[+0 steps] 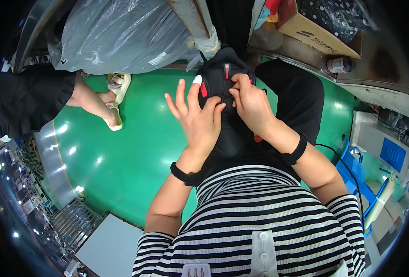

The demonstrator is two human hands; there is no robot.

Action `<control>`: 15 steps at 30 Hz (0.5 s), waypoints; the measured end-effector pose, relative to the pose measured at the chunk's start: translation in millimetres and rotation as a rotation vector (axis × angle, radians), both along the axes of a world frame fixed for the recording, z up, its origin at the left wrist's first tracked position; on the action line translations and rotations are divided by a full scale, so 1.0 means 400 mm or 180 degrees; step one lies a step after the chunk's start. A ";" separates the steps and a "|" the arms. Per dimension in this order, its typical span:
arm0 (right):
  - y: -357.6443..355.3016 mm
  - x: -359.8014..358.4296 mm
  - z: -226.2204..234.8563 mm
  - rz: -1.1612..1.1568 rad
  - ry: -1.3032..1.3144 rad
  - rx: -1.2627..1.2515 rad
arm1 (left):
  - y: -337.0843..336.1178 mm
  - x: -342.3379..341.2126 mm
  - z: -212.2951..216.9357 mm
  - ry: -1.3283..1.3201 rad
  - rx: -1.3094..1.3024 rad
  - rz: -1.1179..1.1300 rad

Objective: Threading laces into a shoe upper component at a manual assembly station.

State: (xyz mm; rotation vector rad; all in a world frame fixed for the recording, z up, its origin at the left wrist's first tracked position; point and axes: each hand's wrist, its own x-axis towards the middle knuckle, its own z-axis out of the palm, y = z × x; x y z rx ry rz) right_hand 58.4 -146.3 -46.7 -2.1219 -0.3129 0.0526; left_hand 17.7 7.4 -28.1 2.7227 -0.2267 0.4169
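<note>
Left hand [199, 121] braces the black pouch [225, 92] on the lap, fingers splayed; right hand [250, 104] pinches its top edge. Risk: uneven pinching could let the fabric slip sideways.

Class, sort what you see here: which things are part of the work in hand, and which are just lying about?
In hand:
black pouch with red trim
left hand, on the pouch
right hand, fingers at its top edge

Lying about:
plastic bag
cardboard box
small bottle
blue frame
another person's sandalled foot
</note>
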 end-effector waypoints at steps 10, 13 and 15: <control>-0.001 -0.002 -0.032 -0.0055 -0.0463 0.0018 | -0.044 0.028 -0.039 0.0166 -0.0960 0.0513; -0.032 0.024 0.015 -0.0187 0.0636 0.0854 | -0.036 0.028 -0.034 -0.0095 -0.1162 0.0551; -0.082 0.040 0.046 -0.0302 0.1952 0.1993 | -0.014 0.030 -0.004 -0.0456 -0.1168 0.0730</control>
